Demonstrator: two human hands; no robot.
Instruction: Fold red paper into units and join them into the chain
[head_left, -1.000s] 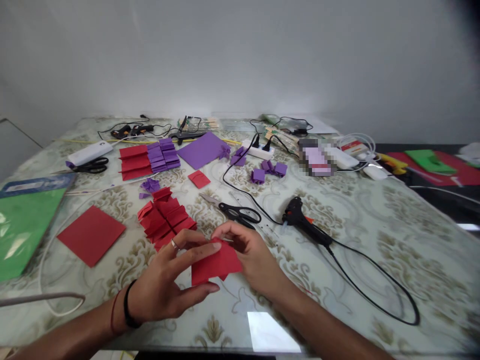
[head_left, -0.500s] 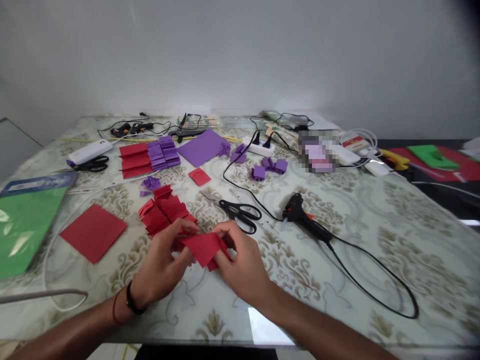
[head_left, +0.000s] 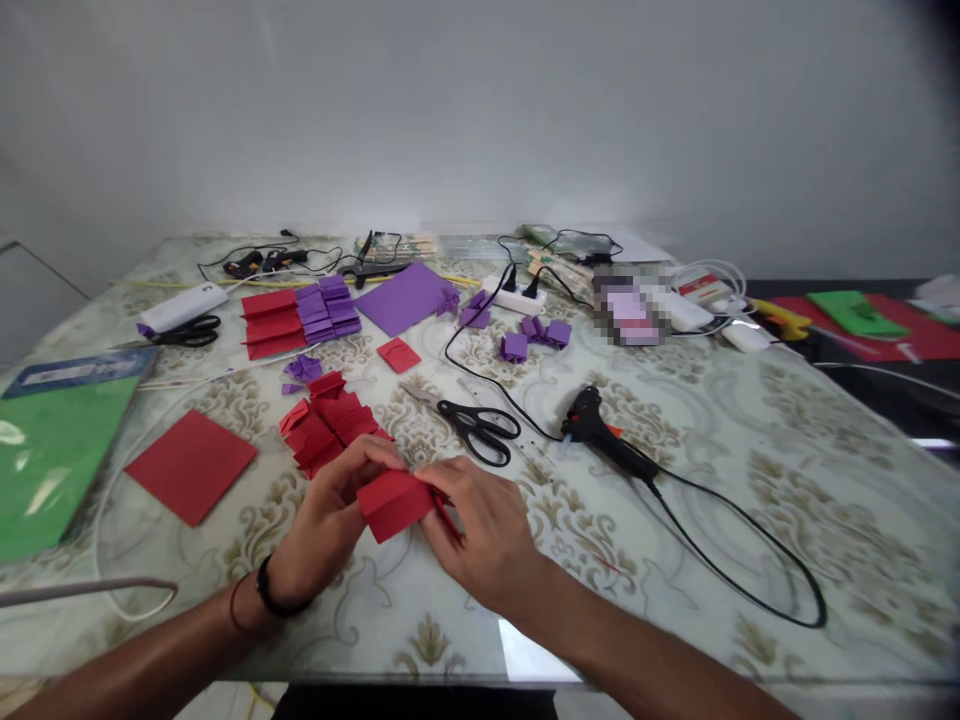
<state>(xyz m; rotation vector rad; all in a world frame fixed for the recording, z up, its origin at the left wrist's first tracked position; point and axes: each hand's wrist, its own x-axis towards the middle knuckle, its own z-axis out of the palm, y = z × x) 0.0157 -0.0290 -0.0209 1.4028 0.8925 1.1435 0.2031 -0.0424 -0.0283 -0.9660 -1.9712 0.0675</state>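
Note:
Between my two hands is a folded piece of red paper [head_left: 395, 504], raised just above the table near its front edge. My left hand [head_left: 335, 520] is closed on its left and upper side, with the fingertips partly behind it. My right hand [head_left: 480, 525] pinches the right end, and part of the paper is hidden inside the fingers. Just beyond my left hand lies a cluster of folded red paper pieces [head_left: 326, 420]. A flat red paper square [head_left: 192, 467] rests to the left, and a small red square [head_left: 398, 355] lies farther back.
Black-handled scissors [head_left: 480, 425] lie beyond my right hand. A black glue gun [head_left: 615, 440] with a looping cord is to the right. A power strip [head_left: 517, 294], purple paper [head_left: 405, 297], folded purple pieces [head_left: 514, 347] and a green paper pack [head_left: 56, 460] surround the work area.
The red paper has turned in my hands, so a flat rectangular face now shows instead of a pointed corner. My right fingers have shifted along its upper edge.

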